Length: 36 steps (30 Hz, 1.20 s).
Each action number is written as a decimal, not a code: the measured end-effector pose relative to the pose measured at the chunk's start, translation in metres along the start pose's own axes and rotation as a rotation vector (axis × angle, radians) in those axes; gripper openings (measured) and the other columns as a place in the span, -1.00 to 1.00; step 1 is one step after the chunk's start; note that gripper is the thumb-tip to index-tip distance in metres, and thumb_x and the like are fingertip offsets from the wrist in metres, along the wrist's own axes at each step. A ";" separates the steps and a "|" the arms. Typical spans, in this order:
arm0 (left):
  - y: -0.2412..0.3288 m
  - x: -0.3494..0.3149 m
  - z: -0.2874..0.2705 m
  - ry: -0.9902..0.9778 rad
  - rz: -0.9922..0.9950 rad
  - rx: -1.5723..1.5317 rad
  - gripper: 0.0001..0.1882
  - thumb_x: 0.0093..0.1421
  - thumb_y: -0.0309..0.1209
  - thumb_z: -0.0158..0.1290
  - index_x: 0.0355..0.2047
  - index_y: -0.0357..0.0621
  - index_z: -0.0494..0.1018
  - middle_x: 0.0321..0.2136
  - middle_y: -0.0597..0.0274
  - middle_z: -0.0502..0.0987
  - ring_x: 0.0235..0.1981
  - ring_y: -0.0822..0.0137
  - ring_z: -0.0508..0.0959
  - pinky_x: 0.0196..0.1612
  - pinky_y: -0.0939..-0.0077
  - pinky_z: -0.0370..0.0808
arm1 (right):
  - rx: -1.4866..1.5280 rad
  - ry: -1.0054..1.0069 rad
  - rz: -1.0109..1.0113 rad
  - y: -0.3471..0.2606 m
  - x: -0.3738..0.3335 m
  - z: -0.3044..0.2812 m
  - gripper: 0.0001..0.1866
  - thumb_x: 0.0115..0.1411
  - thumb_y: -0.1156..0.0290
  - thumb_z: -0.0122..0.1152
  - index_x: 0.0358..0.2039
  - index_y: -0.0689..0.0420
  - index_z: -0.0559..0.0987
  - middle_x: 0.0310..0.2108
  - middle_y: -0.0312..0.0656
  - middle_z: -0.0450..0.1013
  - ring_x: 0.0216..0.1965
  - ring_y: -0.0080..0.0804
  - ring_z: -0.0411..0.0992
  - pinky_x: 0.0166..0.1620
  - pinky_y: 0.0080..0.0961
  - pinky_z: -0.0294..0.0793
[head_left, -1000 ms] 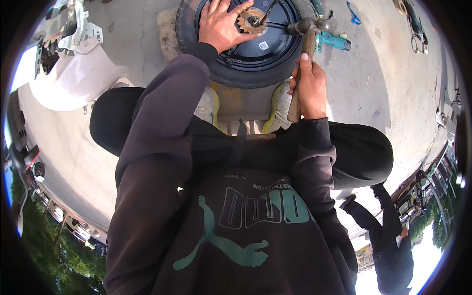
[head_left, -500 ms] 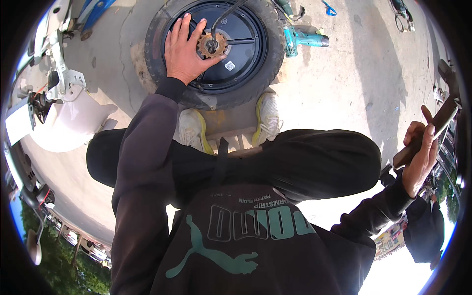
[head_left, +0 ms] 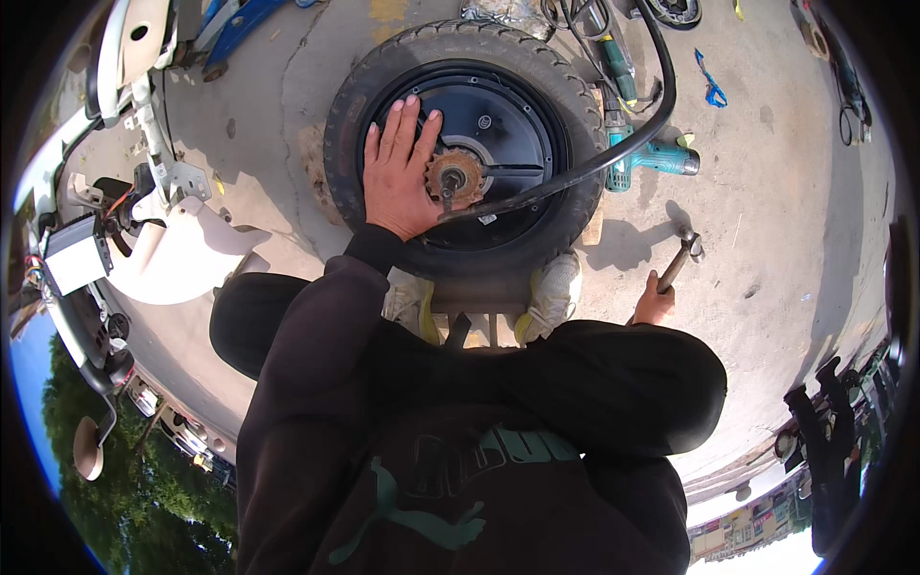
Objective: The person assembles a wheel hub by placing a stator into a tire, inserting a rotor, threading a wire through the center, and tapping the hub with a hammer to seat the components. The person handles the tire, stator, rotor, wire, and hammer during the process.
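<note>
In front of my shoes lies a wheel with a black tyre [head_left: 460, 43] and a dark hub [head_left: 517, 125]. A rusty sprocket [head_left: 469, 165] sits at the hub's middle, and a thick black cable [head_left: 575, 171] runs out from there to the far right. My left hand [head_left: 402, 187] rests flat on the hub beside the sprocket, fingers stretched out and apart. Low at the right, past my knee, my right hand [head_left: 655, 304] is closed round the handle of a hammer [head_left: 684, 254]. Its head points away from me.
A teal cordless drill [head_left: 661, 159] and a green power tool [head_left: 618, 69] lie right of the wheel. Blue-handled pliers [head_left: 710, 81] lie farther right. White vehicle parts [head_left: 182, 251] stand at the left. A person [head_left: 829, 450] is at the far right.
My right hand has swung the hammer down from the far right to beside my knee. The cable now lies across the hub toward the right. My left hand stays on the hub.
</note>
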<state>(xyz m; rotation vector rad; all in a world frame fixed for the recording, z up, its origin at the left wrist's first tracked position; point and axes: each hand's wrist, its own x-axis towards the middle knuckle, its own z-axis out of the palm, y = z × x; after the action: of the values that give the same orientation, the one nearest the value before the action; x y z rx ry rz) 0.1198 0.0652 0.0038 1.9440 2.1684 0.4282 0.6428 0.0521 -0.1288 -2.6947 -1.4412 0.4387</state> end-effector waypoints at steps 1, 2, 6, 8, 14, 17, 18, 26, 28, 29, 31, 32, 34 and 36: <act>0.000 -0.005 -0.001 -0.001 -0.011 -0.020 0.16 -0.07 0.20 0.43 0.44 -0.05 0.24 0.48 0.00 0.16 0.51 0.02 0.13 0.46 -0.06 0.01 | -0.031 -0.057 -0.021 -0.001 0.006 0.000 -0.32 0.19 -0.24 0.33 -0.32 0.30 0.64 -0.41 0.09 0.62 -0.33 0.15 0.61 -0.18 0.00 0.56; 0.000 -0.003 0.000 0.003 -0.012 -0.040 0.13 -0.07 0.17 0.42 0.43 -0.04 0.26 0.47 0.07 0.19 0.50 0.07 0.16 0.46 -0.03 0.03 | -0.107 -0.154 -0.032 0.006 0.011 -0.004 -0.27 0.21 -0.29 0.25 -0.22 0.31 0.65 -0.31 0.13 0.63 -0.21 0.17 0.61 -0.08 0.00 0.54; 0.001 0.006 -0.006 0.005 -0.001 -0.097 0.04 -0.09 0.05 0.40 0.40 -0.02 0.32 0.44 0.20 0.27 0.47 0.18 0.24 0.43 0.06 0.11 | -0.351 -0.381 0.136 -0.003 0.011 -0.028 -0.01 0.29 -0.48 -0.14 0.19 0.28 0.57 0.12 0.24 0.52 0.20 0.19 0.45 0.22 -0.01 0.41; 0.003 0.008 -0.008 0.017 -0.011 -0.126 0.01 -0.12 -0.04 0.41 0.37 -0.02 0.35 0.43 0.21 0.30 0.45 0.18 0.28 0.42 0.06 0.15 | -0.273 -0.269 0.054 -0.005 0.018 -0.034 -0.13 0.35 -0.38 -0.09 0.07 0.27 0.63 0.05 0.17 0.57 0.05 0.18 0.54 0.13 -0.04 0.48; 0.001 0.002 -0.011 0.001 -0.021 -0.158 0.03 -0.12 -0.03 0.40 0.38 -0.02 0.32 0.44 0.21 0.26 0.47 0.18 0.22 0.43 0.01 0.12 | 0.159 -0.494 0.051 0.000 0.059 -0.049 -0.35 0.42 -0.15 0.06 0.09 0.26 0.57 -0.19 -0.13 0.62 -0.31 -0.39 0.63 -0.47 -0.45 0.49; 0.001 -0.002 -0.010 -0.013 -0.020 -0.137 0.06 -0.11 -0.01 0.40 0.40 -0.03 0.29 0.45 0.23 0.24 0.49 0.19 0.18 0.45 -0.06 0.07 | 0.275 -0.453 0.094 -0.042 0.067 -0.081 -0.45 0.39 -0.03 0.18 0.04 0.27 0.62 -0.23 -0.13 0.64 -0.31 -0.38 0.65 -0.43 -0.46 0.55; 0.000 -0.006 -0.010 -0.029 -0.022 -0.105 0.07 -0.09 0.05 0.40 0.42 0.02 0.27 0.48 0.13 0.15 0.51 0.12 0.11 0.46 -0.10 0.02 | 0.351 -0.421 0.060 -0.075 0.068 -0.104 -0.45 0.37 0.00 0.23 0.07 0.27 0.61 -0.20 -0.12 0.64 -0.27 -0.38 0.66 -0.40 -0.44 0.57; 0.011 -0.007 -0.008 0.053 -0.078 -0.021 0.07 0.00 0.24 0.35 0.45 0.22 0.18 0.49 -0.28 -0.03 0.51 -0.22 -0.03 0.46 -0.12 -0.01 | 0.655 0.075 -0.621 -0.265 0.008 -0.351 -0.45 0.37 0.04 0.25 0.10 0.30 0.60 -0.14 -0.06 0.65 -0.15 -0.35 0.66 -0.21 -0.43 0.67; 0.009 -0.013 -0.002 0.095 -0.102 0.028 0.09 0.05 0.26 0.32 0.49 0.18 0.14 0.48 -0.31 -0.04 0.50 -0.27 -0.01 0.45 -0.15 0.03 | 0.787 0.183 -0.769 -0.291 -0.015 -0.402 -0.43 0.37 0.03 0.27 0.10 0.31 0.59 -0.11 -0.04 0.64 -0.14 -0.32 0.67 -0.20 -0.42 0.68; 0.011 -0.016 0.004 0.124 -0.117 0.044 0.11 0.05 0.27 0.32 0.50 0.17 0.11 0.48 -0.33 -0.04 0.50 -0.28 -0.01 0.44 -0.17 0.06 | 0.900 0.205 -0.831 -0.300 -0.020 -0.421 -0.42 0.37 0.03 0.28 0.10 0.32 0.59 -0.10 -0.03 0.64 -0.13 -0.29 0.67 -0.20 -0.41 0.69; 0.022 -0.018 0.014 0.044 -0.174 0.033 0.17 0.02 0.26 0.34 0.51 0.11 0.07 0.48 -0.34 -0.06 0.49 -0.32 0.01 0.42 -0.15 0.12 | 1.164 0.226 -0.873 -0.312 -0.019 -0.448 -0.50 0.40 0.09 0.25 0.05 0.32 0.57 -0.13 -0.04 0.64 -0.15 -0.26 0.66 -0.19 -0.37 0.68; 0.030 -0.016 0.015 -0.004 -0.196 0.028 0.20 0.01 0.26 0.35 0.52 0.08 0.06 0.49 -0.35 -0.07 0.49 -0.33 0.01 0.41 -0.15 0.15 | 1.408 0.094 -0.825 -0.309 -0.007 -0.457 -0.57 0.42 0.11 0.22 -0.01 0.28 0.57 -0.15 -0.05 0.63 -0.15 -0.25 0.65 -0.19 -0.35 0.66; 0.020 -0.025 -0.010 -0.201 -0.312 0.022 0.25 0.00 0.27 0.36 0.52 -0.04 0.01 0.48 -0.40 -0.09 0.47 -0.35 0.06 0.41 -0.12 0.19 | 1.926 -0.287 -0.676 -0.331 0.013 -0.455 -0.66 0.47 0.12 0.11 -0.20 0.18 0.53 -0.28 -0.13 0.59 -0.22 -0.23 0.61 -0.18 -0.29 0.59; -0.012 -0.024 -0.029 -0.425 -0.341 -0.014 0.34 -0.05 0.27 0.39 0.52 -0.19 -0.02 0.44 -0.43 0.04 0.38 -0.38 0.23 0.38 -0.07 0.27 | 2.124 -0.389 -0.419 -0.353 0.011 -0.425 -0.59 0.42 -0.01 0.15 -0.34 0.10 0.46 -0.42 -0.21 0.50 -0.37 -0.28 0.52 -0.28 -0.31 0.52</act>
<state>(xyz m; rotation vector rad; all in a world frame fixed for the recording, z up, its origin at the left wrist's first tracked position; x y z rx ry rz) 0.1014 0.0384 0.0257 1.4475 2.1330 -0.0266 0.4799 0.2955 0.3395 -0.6007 -0.5361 1.3274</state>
